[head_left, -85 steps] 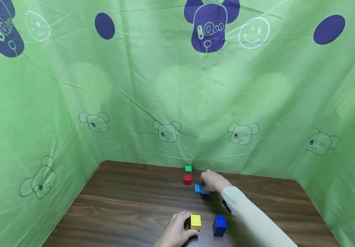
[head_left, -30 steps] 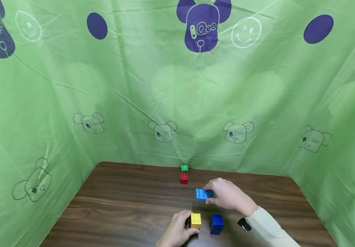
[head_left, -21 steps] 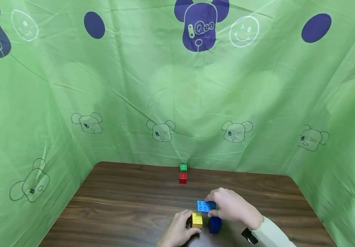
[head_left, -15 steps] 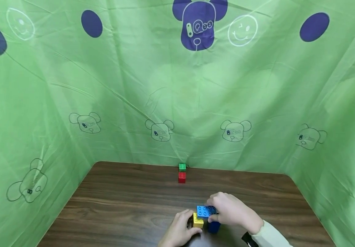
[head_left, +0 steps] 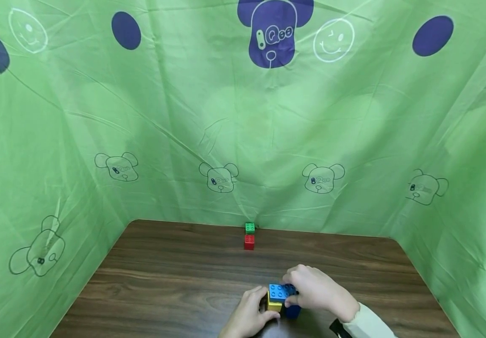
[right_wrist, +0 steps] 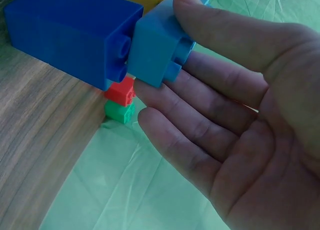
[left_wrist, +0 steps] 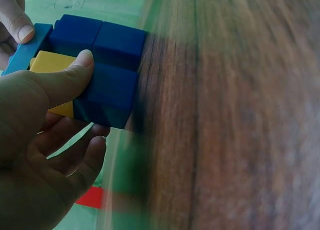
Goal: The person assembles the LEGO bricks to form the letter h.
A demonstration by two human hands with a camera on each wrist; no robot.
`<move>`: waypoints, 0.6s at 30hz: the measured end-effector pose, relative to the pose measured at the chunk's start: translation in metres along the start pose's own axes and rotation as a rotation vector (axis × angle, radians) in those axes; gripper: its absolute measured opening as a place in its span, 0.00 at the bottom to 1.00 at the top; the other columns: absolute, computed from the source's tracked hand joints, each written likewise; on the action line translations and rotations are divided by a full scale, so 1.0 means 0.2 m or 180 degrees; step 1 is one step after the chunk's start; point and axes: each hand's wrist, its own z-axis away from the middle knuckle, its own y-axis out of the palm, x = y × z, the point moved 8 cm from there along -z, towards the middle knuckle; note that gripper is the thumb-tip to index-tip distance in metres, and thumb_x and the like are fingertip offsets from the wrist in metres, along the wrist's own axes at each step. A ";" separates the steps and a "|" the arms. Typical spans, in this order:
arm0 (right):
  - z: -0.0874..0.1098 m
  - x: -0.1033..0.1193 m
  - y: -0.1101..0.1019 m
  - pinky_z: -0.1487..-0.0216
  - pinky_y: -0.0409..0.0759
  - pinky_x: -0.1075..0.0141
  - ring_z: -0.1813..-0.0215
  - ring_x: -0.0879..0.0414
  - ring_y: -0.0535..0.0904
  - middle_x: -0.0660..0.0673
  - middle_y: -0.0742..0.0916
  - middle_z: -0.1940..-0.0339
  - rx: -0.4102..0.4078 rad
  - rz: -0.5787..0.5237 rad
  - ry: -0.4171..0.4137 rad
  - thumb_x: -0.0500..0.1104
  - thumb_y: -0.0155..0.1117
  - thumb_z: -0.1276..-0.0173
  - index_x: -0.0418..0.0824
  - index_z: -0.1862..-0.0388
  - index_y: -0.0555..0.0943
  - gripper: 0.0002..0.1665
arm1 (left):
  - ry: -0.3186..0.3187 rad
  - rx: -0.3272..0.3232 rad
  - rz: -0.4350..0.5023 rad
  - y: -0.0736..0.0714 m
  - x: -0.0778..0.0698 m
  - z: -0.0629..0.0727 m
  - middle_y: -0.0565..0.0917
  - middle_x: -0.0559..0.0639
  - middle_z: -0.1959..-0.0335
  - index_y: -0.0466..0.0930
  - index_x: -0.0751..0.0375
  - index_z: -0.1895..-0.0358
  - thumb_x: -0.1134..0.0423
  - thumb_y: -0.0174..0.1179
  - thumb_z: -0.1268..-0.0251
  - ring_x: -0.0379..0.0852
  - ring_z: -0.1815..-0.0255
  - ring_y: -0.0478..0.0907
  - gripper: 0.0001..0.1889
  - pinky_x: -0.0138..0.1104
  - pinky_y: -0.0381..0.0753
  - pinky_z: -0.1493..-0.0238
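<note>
In the head view, my left hand [head_left: 247, 313] grips the yellow brick [head_left: 273, 306] between thumb and fingers. In the left wrist view, that yellow brick sits on a dark blue brick [left_wrist: 111, 88], and the thumb lies across both. Beside it, to the right in the head view, stands a dark blue stack [head_left: 292, 312]. My right hand [head_left: 318, 288] pinches the light blue brick [head_left: 275, 292], which bridges the tops of the two columns. In the right wrist view, this light blue brick tilts against the dark blue stack, whose end studs are partly uncovered.
A red brick [head_left: 249, 242] and a green brick [head_left: 250, 228] stand in line at the back edge of the wooden table [head_left: 175, 272]. Behind and at the sides hangs a green printed curtain [head_left: 175, 141].
My right hand has picked up the light blue brick from farther back and brought it nearer, onto the yellow and dark blue columns. The left hand keeps its grip, shifting slightly right.
</note>
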 end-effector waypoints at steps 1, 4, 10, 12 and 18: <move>0.00 0.00 0.00 0.74 0.74 0.73 0.73 0.72 0.71 0.60 0.82 0.74 0.0010 -0.0015 0.0010 0.49 0.81 0.44 0.47 0.67 0.86 0.12 | 0.0008 0.0000 0.0000 0.00 0.00 0.00 0.83 0.36 0.58 0.82 0.50 0.50 0.53 0.72 0.38 0.27 0.57 0.77 0.16 0.29 0.80 0.54; 0.00 -0.01 0.00 0.74 0.74 0.73 0.72 0.72 0.72 0.59 0.83 0.73 0.0032 -0.0046 0.0029 0.49 0.81 0.44 0.46 0.66 0.87 0.13 | 0.0020 0.0007 0.0012 0.00 0.00 0.00 0.83 0.36 0.57 0.82 0.50 0.50 0.53 0.72 0.38 0.27 0.56 0.77 0.16 0.29 0.81 0.54; -0.01 0.00 -0.01 0.74 0.74 0.72 0.72 0.71 0.72 0.59 0.83 0.73 0.0026 -0.0032 0.0009 0.48 0.82 0.46 0.46 0.68 0.86 0.13 | 0.0033 -0.0007 0.0009 0.00 0.00 0.00 0.83 0.36 0.59 0.82 0.51 0.53 0.54 0.72 0.38 0.26 0.58 0.77 0.14 0.28 0.81 0.55; -0.01 0.00 -0.01 0.74 0.74 0.72 0.73 0.71 0.71 0.59 0.82 0.73 0.0030 -0.0024 0.0010 0.48 0.82 0.46 0.46 0.68 0.86 0.12 | 0.0047 -0.0019 -0.0002 0.00 0.00 0.00 0.82 0.36 0.60 0.82 0.51 0.54 0.54 0.72 0.39 0.26 0.59 0.77 0.14 0.28 0.80 0.56; -0.01 -0.01 -0.01 0.73 0.75 0.72 0.73 0.71 0.73 0.59 0.83 0.74 0.0041 -0.0054 0.0086 0.48 0.83 0.47 0.47 0.70 0.86 0.13 | 0.0039 -0.0005 0.0036 0.00 0.00 0.00 0.83 0.37 0.60 0.82 0.51 0.53 0.54 0.72 0.39 0.27 0.59 0.77 0.14 0.29 0.81 0.57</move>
